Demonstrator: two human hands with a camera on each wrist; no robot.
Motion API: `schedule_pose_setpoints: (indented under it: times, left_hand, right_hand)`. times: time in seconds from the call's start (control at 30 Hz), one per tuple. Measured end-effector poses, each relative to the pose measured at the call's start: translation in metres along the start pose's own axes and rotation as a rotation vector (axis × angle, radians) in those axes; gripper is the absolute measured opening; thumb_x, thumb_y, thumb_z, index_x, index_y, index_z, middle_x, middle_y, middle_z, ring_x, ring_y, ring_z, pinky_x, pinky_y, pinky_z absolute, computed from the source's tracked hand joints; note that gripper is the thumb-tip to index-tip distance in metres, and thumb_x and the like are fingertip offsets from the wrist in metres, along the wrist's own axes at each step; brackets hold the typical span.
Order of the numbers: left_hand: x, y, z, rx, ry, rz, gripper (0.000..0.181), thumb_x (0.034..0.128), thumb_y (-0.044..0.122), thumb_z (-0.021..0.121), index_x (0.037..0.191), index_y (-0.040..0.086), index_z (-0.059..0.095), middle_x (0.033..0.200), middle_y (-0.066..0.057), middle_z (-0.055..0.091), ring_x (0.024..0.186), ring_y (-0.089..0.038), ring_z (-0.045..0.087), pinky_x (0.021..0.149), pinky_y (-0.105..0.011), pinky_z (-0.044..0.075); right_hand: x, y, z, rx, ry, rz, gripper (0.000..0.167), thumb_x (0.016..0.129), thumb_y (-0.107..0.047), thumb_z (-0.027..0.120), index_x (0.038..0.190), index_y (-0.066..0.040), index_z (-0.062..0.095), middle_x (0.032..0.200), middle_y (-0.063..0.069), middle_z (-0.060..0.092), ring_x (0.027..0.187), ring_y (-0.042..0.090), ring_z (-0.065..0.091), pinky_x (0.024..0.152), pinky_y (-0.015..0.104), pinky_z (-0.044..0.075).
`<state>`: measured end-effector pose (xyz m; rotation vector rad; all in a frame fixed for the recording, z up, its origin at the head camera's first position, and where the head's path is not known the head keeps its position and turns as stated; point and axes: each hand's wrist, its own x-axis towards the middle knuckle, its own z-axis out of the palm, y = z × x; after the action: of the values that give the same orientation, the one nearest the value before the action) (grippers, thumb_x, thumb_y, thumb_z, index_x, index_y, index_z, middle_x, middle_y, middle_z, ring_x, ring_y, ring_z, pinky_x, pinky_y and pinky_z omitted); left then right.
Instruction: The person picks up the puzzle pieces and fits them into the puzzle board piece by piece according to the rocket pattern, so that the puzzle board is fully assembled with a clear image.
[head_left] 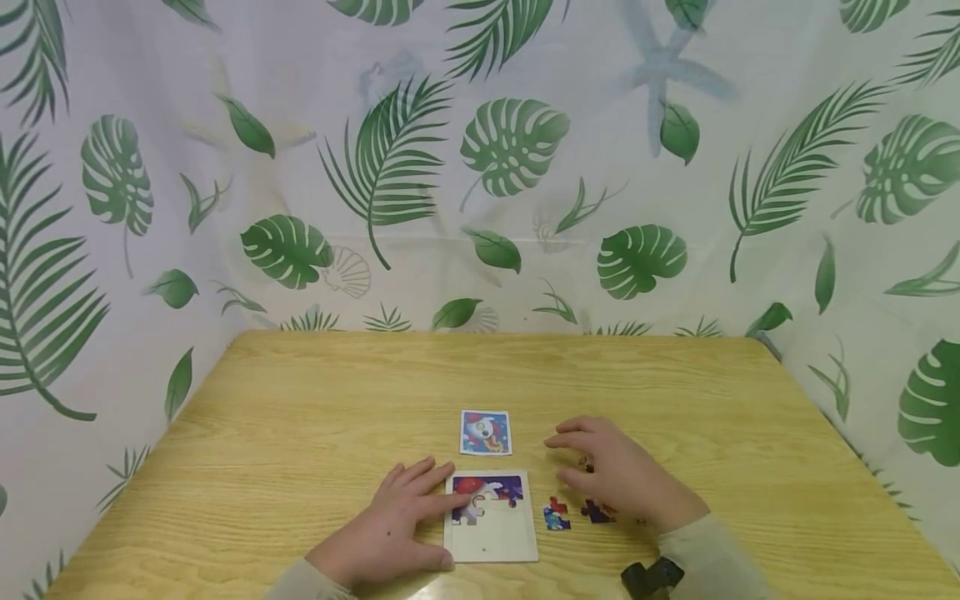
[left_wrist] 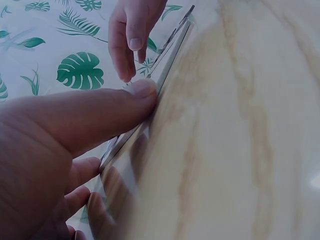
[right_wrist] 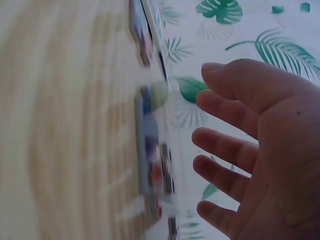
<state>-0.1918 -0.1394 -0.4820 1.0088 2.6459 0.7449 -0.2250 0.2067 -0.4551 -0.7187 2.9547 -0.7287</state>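
Note:
A square puzzle board [head_left: 492, 543] with a pale frame lies near the table's front; joined pieces [head_left: 468, 486] in purple, red and white fill its upper part and left side. My left hand [head_left: 397, 523] rests at the board's left edge, fingers spread nearly straight, one fingertip over the placed pieces. Its thumb [left_wrist: 110, 110] touches the board's edge in the left wrist view. To the right, my right hand [head_left: 615, 471] hovers above loose puzzle pieces [head_left: 557, 514], partly hiding some. In the right wrist view its fingers [right_wrist: 220, 140] are parted, with nothing between them.
Behind the board lies a small picture card [head_left: 486, 432] of a white character in a red hat. The wooden table [head_left: 337, 375] meets a leaf-printed curtain [head_left: 420, 275] at the back and sides. A black strap piece [head_left: 651, 577] sits at the right wrist.

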Motion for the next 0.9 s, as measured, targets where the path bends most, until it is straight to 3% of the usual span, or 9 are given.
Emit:
schedule_pose_setpoints:
  times: [0.17,0.4,0.9]
  left_hand:
    - [0.000,0.000,-0.001,-0.017,-0.001,-0.007,0.072,0.0852,0.055,0.073,0.151,0.038,0.049,0.166,0.000,0.025,0.153,-0.032,0.011,0.119,-0.062,0.003]
    - [-0.001,0.003,-0.003,-0.033,-0.009,-0.018,0.072,0.0854,0.051,0.074,0.151,0.039,0.048,0.166,0.000,0.025,0.153,-0.031,0.012,0.119,-0.062,0.003]
    - [-0.001,0.000,-0.001,-0.034,0.005,0.009,0.072,0.0851,0.047,0.076,0.151,0.035,0.049,0.165,-0.001,0.027,0.153,-0.032,0.013,0.117,-0.065,0.004]
  right_hand:
    - [-0.005,0.019,-0.007,0.016,0.022,0.049,0.040,0.093,-0.032,0.073,0.131,-0.019,0.069,0.143,0.011,0.053,0.134,0.039,0.045,0.107,0.060,0.039]
    - [-0.009,0.043,-0.012,0.026,0.015,0.058,0.043,0.095,-0.037,0.071,0.133,-0.017,0.067,0.145,0.016,0.051,0.134,0.044,0.043,0.107,0.065,0.036]
    - [-0.020,0.061,-0.018,0.070,-0.030,0.034,0.044,0.091,-0.038,0.076,0.129,-0.018,0.070,0.149,0.018,0.047,0.137,0.046,0.038,0.105,0.066,0.037]
